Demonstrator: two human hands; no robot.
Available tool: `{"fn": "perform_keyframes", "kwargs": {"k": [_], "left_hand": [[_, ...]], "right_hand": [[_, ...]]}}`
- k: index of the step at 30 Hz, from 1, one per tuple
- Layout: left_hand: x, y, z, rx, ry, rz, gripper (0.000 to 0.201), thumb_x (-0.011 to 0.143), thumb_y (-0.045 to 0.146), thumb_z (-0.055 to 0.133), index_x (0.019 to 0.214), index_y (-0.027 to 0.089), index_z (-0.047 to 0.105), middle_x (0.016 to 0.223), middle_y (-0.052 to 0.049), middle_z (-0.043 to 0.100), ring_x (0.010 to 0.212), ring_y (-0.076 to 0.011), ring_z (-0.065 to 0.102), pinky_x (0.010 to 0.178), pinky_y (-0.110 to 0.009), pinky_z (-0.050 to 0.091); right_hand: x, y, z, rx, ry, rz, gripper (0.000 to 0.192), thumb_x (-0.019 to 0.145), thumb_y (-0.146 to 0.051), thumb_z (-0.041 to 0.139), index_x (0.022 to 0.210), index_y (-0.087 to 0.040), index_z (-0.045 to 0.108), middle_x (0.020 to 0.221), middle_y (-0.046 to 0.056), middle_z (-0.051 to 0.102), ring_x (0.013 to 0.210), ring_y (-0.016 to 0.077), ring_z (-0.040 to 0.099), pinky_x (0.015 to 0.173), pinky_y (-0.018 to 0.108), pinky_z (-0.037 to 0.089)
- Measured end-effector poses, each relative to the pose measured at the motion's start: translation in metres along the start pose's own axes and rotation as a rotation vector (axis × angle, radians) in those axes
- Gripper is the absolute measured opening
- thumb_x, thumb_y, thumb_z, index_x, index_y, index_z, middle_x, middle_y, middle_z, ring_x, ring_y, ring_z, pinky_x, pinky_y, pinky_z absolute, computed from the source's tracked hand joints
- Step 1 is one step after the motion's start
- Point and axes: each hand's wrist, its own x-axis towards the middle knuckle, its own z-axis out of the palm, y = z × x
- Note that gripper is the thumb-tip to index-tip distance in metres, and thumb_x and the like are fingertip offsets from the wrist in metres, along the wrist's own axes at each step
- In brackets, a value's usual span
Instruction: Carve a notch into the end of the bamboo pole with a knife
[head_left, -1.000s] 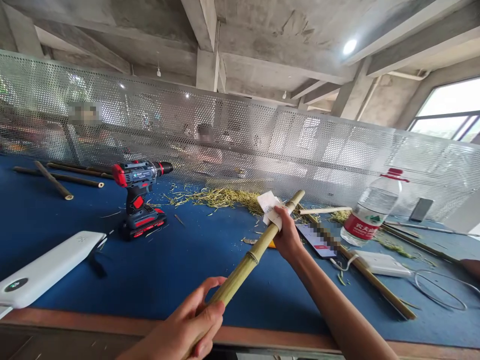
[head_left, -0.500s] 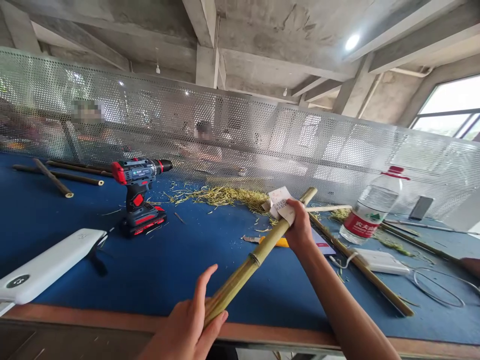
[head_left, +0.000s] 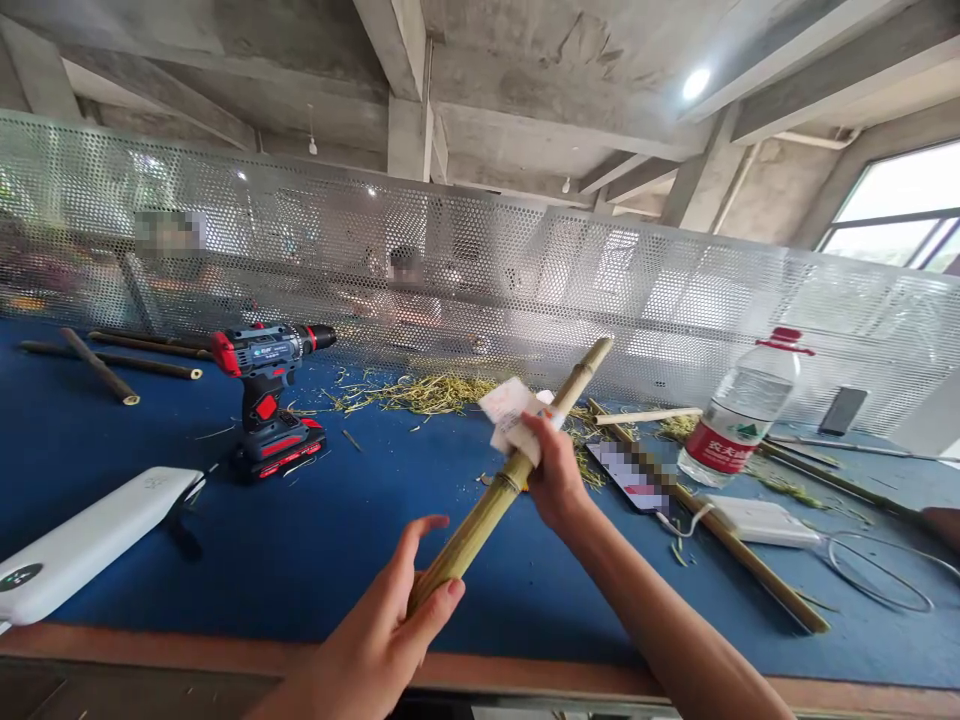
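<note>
My left hand [head_left: 394, 610] is closed around the near end of a greenish bamboo pole [head_left: 472, 530], its index finger raised off the surface. The pole slants up and away to the right above the table, with a dark node ring near its middle. Farther along, my right hand [head_left: 555, 465] grips a folded piece of sandpaper [head_left: 510, 415] with its printed pale back outward. That sandpaper is wrapped over the pole just beyond the node. Under the pole, a yellow-handled cutter is nearly all hidden.
A cordless drill [head_left: 270, 400] stands left of centre, near a white power bank [head_left: 97, 545] and dark bamboo sticks [head_left: 112, 355]. Shavings [head_left: 427, 393] lie by the perforated screen [head_left: 480, 280]. To the right are a phone [head_left: 630, 478], a long bamboo stick [head_left: 742, 560], a water bottle [head_left: 742, 410] and a white charger [head_left: 765, 522].
My right hand and the sandpaper have slid down the pole toward my left hand, to near the node. The pole's far end has shifted left and up, uncovering the phone.
</note>
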Motion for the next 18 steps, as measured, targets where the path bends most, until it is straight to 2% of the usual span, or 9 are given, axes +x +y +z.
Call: {"fn": "perform_keyframes", "kwargs": {"k": [3,5,7,9,12,15,18], "left_hand": [[-0.009,0.004,-0.003,-0.243,-0.189,-0.109,0.096,0.092,0.088,0.056,0.164,0.034,0.023,0.071,0.010,0.047,0.044,-0.0066,0.028,0.043,-0.021,0.029],[-0.012,0.010,-0.004,-0.494,-0.334,-0.179,0.094,0.087,0.086,0.067,0.158,0.034,0.033,0.068,0.012,0.045,0.039,-0.0033,0.020,0.037,-0.019,0.019],[-0.014,0.018,-0.004,-0.728,-0.437,-0.244,0.080,0.087,0.079,0.075,0.146,0.031,0.049,0.064,0.012,0.041,0.037,-0.0016,0.017,0.033,-0.018,0.013],[-0.014,0.022,-0.002,-0.908,-0.483,-0.274,0.065,0.089,0.070,0.080,0.133,0.026,0.062,0.062,0.011,0.038,0.037,0.0005,0.015,0.032,-0.015,0.010],[-0.016,0.020,-0.001,-1.103,-0.508,-0.261,0.060,0.088,0.060,0.087,0.130,0.021,0.069,0.063,0.010,0.040,0.037,0.0032,0.015,0.032,-0.012,0.010],[-0.017,0.008,-0.001,-1.112,-0.558,-0.282,0.066,0.086,0.060,0.088,0.135,0.020,0.068,0.062,0.011,0.038,0.036,0.0032,0.016,0.032,-0.012,0.011],[-0.016,-0.005,-0.001,-0.842,-0.535,-0.326,0.084,0.086,0.077,0.078,0.147,0.023,0.057,0.062,0.011,0.038,0.038,-0.0003,0.018,0.033,-0.014,0.015]], "right_hand": [[0.015,-0.026,-0.008,0.055,0.064,-0.061,0.034,0.068,-0.043,0.083,0.086,-0.024,0.061,0.069,-0.004,0.065,0.060,0.0131,0.058,0.051,0.024,0.046],[0.013,-0.031,-0.007,0.069,0.070,-0.075,0.033,0.071,-0.044,0.080,0.087,-0.025,0.059,0.069,-0.005,0.064,0.059,0.0132,0.057,0.051,0.025,0.046],[-0.001,-0.025,-0.002,0.065,0.058,-0.063,0.034,0.073,-0.048,0.079,0.086,-0.025,0.059,0.067,-0.005,0.061,0.056,0.0131,0.054,0.049,0.026,0.044],[-0.021,-0.012,0.004,0.045,0.038,-0.032,0.036,0.074,-0.051,0.081,0.085,-0.025,0.059,0.063,-0.006,0.058,0.052,0.0126,0.051,0.046,0.026,0.041],[-0.041,-0.002,0.003,-0.022,-0.010,0.028,0.038,0.070,-0.051,0.086,0.082,-0.023,0.062,0.062,-0.005,0.059,0.051,0.0135,0.053,0.045,0.026,0.040],[-0.031,-0.013,-0.011,-0.024,0.040,-0.002,0.035,0.066,-0.043,0.085,0.083,-0.024,0.062,0.064,-0.005,0.062,0.053,0.0131,0.054,0.046,0.026,0.041],[-0.005,-0.030,-0.029,0.005,0.168,-0.057,0.031,0.068,-0.040,0.079,0.082,-0.025,0.057,0.064,-0.006,0.061,0.052,0.0118,0.051,0.044,0.025,0.038]]}}
